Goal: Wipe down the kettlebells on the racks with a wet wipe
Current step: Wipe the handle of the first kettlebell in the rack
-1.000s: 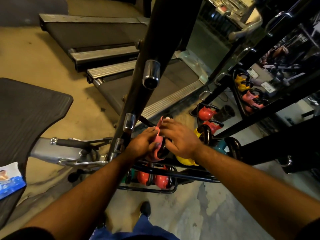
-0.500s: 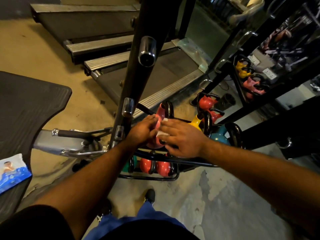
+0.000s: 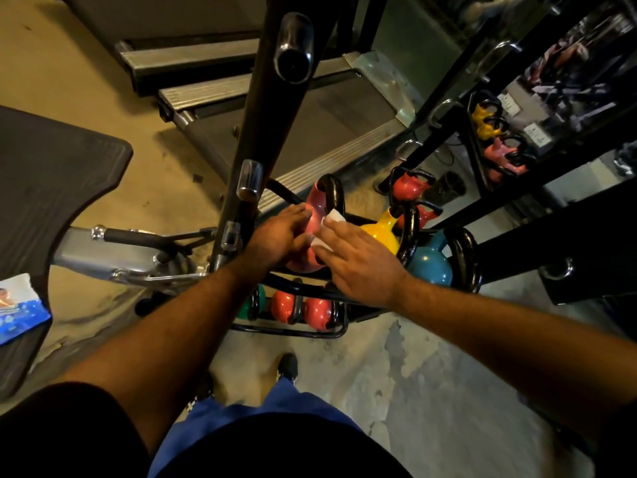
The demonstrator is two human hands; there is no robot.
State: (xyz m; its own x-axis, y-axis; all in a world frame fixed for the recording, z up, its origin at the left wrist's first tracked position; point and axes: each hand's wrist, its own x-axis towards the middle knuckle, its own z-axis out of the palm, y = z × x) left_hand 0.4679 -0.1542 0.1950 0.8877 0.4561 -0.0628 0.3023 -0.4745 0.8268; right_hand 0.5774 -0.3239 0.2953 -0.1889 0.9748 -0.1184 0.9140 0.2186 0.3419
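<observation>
- The rack (image 3: 303,288) of black tube stands on the floor just ahead of the person's feet; its upper tier carries three kettlebells in a row, and a lower tier shows under the forearms.
- The pink kettlebell (image 3: 315,215) sits at the left end of the upper tier, its black handle rising at the far side. Beside it to the right stand the yellow kettlebell (image 3: 381,232) and then the teal kettlebell (image 3: 429,267).
- The right hand (image 3: 358,262) lies flat with fingers straight and spread, pressing the wet wipe (image 3: 331,222) against the right side of the pink bell. It clasps nothing; it only pushes the cloth on.
- The left hand (image 3: 275,236) is laid against the left side of the same bell, fingers reaching forward along it, steadying it. Whether the thumb wraps round is hidden behind the hand.
- Most of the wipe is covered by the right fingers; only a white corner and a strip show.
- On the lower tier two red kettlebells (image 3: 303,310) and a green one (image 3: 258,301) are partly hidden by the rail and the left forearm.
- A blue wipes packet (image 3: 20,305) lies on the dark mat at the left, cut off by the frame edge.
- Against half a second ago, the right hand has slid up the bell and its fingers lie straighter; the wipe's white corner now peeks out higher, near the handle. The left hand keeps its place.
</observation>
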